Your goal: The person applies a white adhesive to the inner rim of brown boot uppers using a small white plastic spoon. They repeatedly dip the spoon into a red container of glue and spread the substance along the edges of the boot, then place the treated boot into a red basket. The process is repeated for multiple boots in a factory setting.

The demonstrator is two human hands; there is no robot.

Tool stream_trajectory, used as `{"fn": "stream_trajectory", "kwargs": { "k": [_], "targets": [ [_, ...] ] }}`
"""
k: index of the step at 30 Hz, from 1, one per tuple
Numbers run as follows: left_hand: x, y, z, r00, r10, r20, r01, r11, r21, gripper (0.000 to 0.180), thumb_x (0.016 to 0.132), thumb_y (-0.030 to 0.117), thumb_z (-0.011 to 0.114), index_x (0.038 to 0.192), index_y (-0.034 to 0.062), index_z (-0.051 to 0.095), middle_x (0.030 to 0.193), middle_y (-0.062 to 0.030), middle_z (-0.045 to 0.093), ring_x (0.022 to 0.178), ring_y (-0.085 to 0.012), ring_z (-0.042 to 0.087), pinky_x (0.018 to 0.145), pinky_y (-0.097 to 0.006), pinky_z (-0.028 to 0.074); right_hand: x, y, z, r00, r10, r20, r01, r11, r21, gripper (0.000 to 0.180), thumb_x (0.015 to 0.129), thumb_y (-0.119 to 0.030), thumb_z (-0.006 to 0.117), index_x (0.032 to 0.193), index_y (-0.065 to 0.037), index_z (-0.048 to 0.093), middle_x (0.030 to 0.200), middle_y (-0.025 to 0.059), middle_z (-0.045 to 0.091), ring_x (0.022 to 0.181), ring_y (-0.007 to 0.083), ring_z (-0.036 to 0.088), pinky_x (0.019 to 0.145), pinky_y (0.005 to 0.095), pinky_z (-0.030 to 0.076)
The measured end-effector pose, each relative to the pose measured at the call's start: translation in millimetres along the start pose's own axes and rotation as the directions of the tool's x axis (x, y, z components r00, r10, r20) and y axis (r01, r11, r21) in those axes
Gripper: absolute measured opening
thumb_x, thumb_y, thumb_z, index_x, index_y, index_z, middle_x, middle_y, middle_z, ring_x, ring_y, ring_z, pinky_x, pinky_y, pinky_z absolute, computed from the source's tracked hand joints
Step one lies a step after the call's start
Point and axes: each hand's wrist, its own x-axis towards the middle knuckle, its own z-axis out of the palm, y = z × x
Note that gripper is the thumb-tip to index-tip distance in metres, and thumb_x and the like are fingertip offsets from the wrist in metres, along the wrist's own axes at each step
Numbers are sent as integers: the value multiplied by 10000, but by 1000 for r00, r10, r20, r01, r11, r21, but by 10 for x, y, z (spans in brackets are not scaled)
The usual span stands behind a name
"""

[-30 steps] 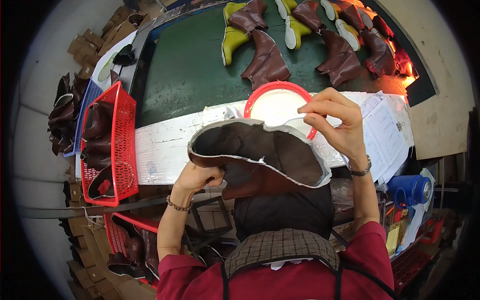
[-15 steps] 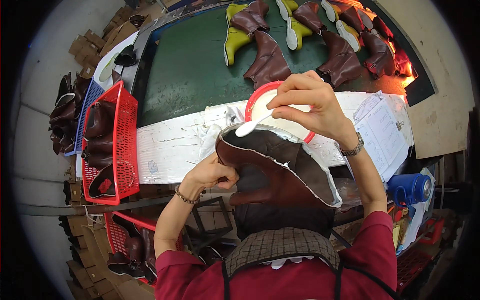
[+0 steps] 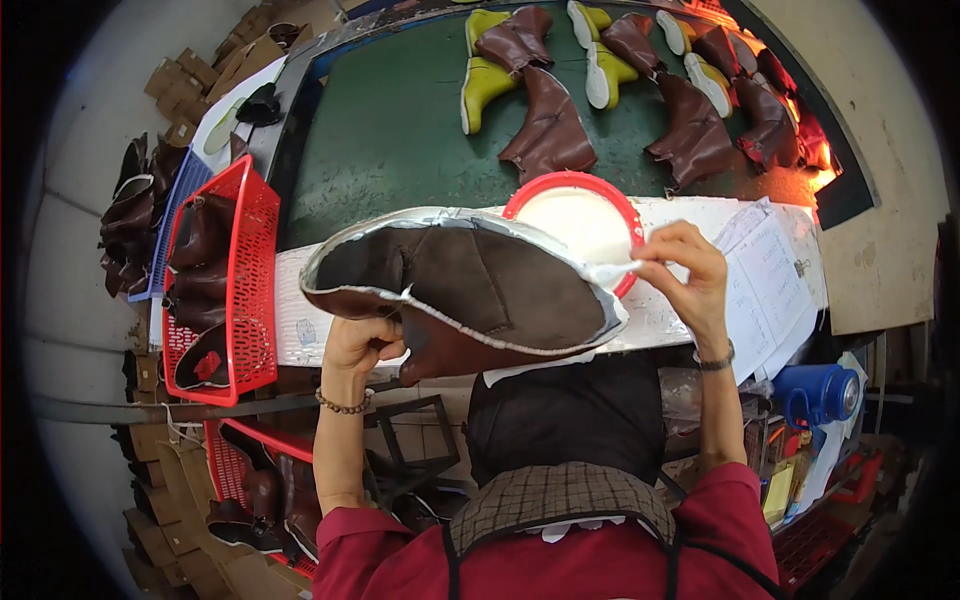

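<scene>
My left hand (image 3: 362,343) is closed on the lower edge of a brown leather boot upper (image 3: 465,280). The upper lies on its side in the air, its dark inside facing up and a white coating along its lasting edge. Pinched in my right hand (image 3: 692,272) is a small white applicator (image 3: 610,270), whose tip touches the coated edge at the upper's right end; whether it is a brush or a spatula I cannot tell. Just beyond stands a red-rimmed tub (image 3: 628,212) of creamy white liquid, its front partly hidden behind the upper.
A green conveyor belt (image 3: 400,130) carries yellow-green lasts (image 3: 488,90) and brown uppers (image 3: 550,125) toward a glowing orange heater at right. Red baskets (image 3: 262,290) of uppers stand at left. Papers (image 3: 765,270) and a blue flask (image 3: 815,393) are at right.
The boot upper has swung left and turned, showing more of its inside. My right hand has moved right and down, taking the applicator from the upper's left part to its right end.
</scene>
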Motion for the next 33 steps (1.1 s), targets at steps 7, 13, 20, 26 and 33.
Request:
{"fn": "stream_trajectory", "kwargs": {
  "k": [7, 13, 20, 26, 33],
  "targets": [
    [61, -75, 342, 979, -204, -5, 199, 949, 243, 327, 697, -143, 550, 1005, -72, 636, 561, -98, 507, 398, -158, 415, 385, -294, 258, 209, -258, -74, 998, -58, -14, 57, 997, -54, 187, 787, -61, 850, 969, -86, 813, 890, 21, 703, 793, 127, 613, 764, 294, 431],
    [151, -178, 513, 872, -437, 223, 342, 867, 363, 387, 754, -145, 533, 1124, -94, 634, 560, -70, 530, 411, -117, 448, 380, -286, 276, 609, -401, 65, 939, -289, 185, 318, 936, -153, 175, 791, -176, 868, 955, -143, 817, 884, -32, 695, 804, 123, 612, 812, 307, 373],
    [218, -405, 658, 767, -570, 295, 491, 817, 302, 324, 745, -157, 561, 1052, -84, 638, 574, -73, 534, 419, -129, 476, 380, -292, 296, 903, -525, 338, 846, -483, 225, 508, 859, -68, 168, 799, -197, 866, 950, -149, 807, 913, -34, 698, 872, 136, 642, 853, 324, 381],
    [18, -86, 454, 970, -241, 39, 218, 927, 305, 381, 691, -142, 629, 1072, -130, 644, 602, -135, 560, 446, -183, 512, 427, -310, 358, 843, -252, 194, 986, -136, -94, 143, 987, 79, 115, 875, -105, 802, 985, -80, 780, 943, 18, 691, 875, 117, 636, 762, 257, 438],
    [864, 77, -354, 760, 615, -210, -389, 690, 611, 361, 751, -118, 602, 1102, -34, 592, 1009, -174, 704, 896, -227, 713, 679, -369, 601, -269, 1150, 13, 805, 537, -254, -434, 823, 367, 237, 1078, -162, 558, 1259, -13, 593, 828, -15, 566, 591, 33, 464, 493, 202, 371]
  ]
}}
